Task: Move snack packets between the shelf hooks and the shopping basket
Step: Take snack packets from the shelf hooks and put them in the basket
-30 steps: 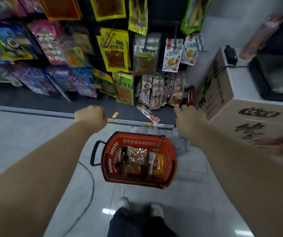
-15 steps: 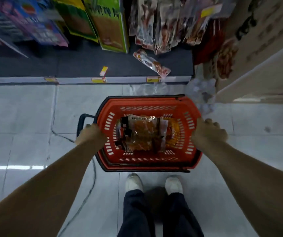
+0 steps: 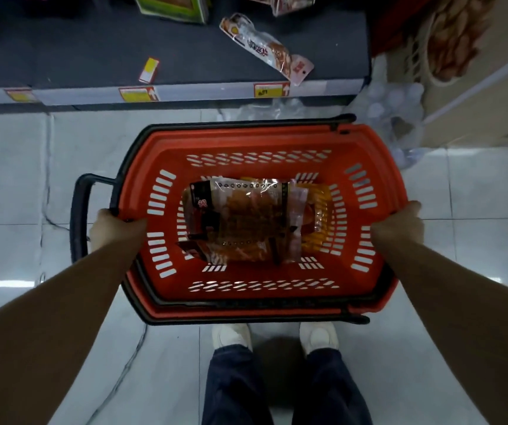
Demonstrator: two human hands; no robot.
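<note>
A red shopping basket (image 3: 255,139) with black handles fills the middle of the head view, above the floor tiles and my white shoes. Inside it lie orange snack packets (image 3: 246,222), overlapping on the bottom. My left hand (image 3: 114,225) grips the basket's left rim by the black pull handle. My right hand (image 3: 399,223) grips the right rim. A loose snack packet (image 3: 266,47) lies flat on the dark bottom shelf beyond the basket. The shelf hooks are out of view.
The dark bottom shelf (image 3: 93,56) with yellow price labels runs along the top. A green box (image 3: 173,7) stands on it. A shrink-wrapped pack of water bottles (image 3: 393,102) and a cardboard carton (image 3: 476,65) sit at the right. A cable (image 3: 117,375) trails across the floor.
My view dropped from the hanging shelf packets to the basket. Both hands came down from shelf height and closed on the basket's two side rims, and the basket now looks closer.
</note>
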